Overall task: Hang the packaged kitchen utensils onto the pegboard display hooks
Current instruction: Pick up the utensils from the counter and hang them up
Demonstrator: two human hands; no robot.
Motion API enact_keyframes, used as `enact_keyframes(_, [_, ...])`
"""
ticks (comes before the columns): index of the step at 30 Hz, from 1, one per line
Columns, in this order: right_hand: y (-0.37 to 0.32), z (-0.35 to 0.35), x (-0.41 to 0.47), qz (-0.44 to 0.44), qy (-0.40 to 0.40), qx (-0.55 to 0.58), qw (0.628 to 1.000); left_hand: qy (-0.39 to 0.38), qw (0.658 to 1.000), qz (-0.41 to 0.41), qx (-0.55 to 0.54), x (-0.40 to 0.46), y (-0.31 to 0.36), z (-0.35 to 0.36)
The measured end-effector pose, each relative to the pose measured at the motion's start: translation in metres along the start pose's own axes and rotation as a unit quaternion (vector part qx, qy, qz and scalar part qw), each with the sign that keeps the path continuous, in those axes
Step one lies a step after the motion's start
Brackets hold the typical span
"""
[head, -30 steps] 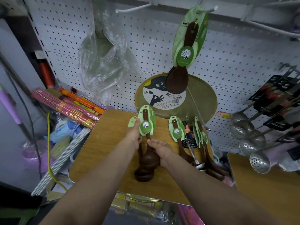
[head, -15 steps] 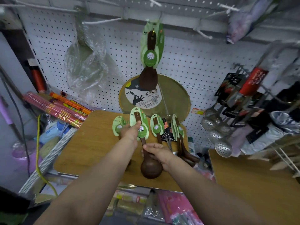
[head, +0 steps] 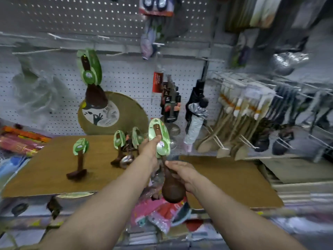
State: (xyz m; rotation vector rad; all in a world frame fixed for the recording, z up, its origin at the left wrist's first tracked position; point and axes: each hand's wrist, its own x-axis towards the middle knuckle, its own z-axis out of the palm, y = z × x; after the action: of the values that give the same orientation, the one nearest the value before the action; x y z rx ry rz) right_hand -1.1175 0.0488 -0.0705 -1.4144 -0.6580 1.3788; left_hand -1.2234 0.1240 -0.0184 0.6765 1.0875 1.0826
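I stand in a shop: a pegboard (head: 126, 78) wall with hooks (head: 36, 51) carries rows of packaged spatulas (head: 234, 112).

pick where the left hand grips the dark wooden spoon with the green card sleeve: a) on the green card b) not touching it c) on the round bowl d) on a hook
a: the left hand pinches the green card sleeve of the dark wooden spoon, while the right hand holds the handle just above the bowl.
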Motion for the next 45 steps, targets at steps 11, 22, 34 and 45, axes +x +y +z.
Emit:
enact_keyframes(11, [0.002,-0.244,-0.123,-0.030,0.172,0.084,0.981,-0.182,0.979,-0.032,0.092,-0.109,-0.133,0.222])
enact_keyframes(22, [-0.013,-0.417,-0.148,-0.068,0.258,0.149,0.952,-0.263,0.954,-0.053,0.130,-0.146,-0.220,0.402])
enact_keyframes(34, [-0.092,-0.647,-0.093,-0.072,0.335,0.131,0.930,-0.306,0.942,-0.086,0.112,-0.120,-0.295,0.643])
enact_keyframes(45, [-0.137,-0.794,-0.065,-0.110,0.313,0.122,0.935,-0.341,0.932,-0.052,0.114,-0.116,-0.340,0.788])
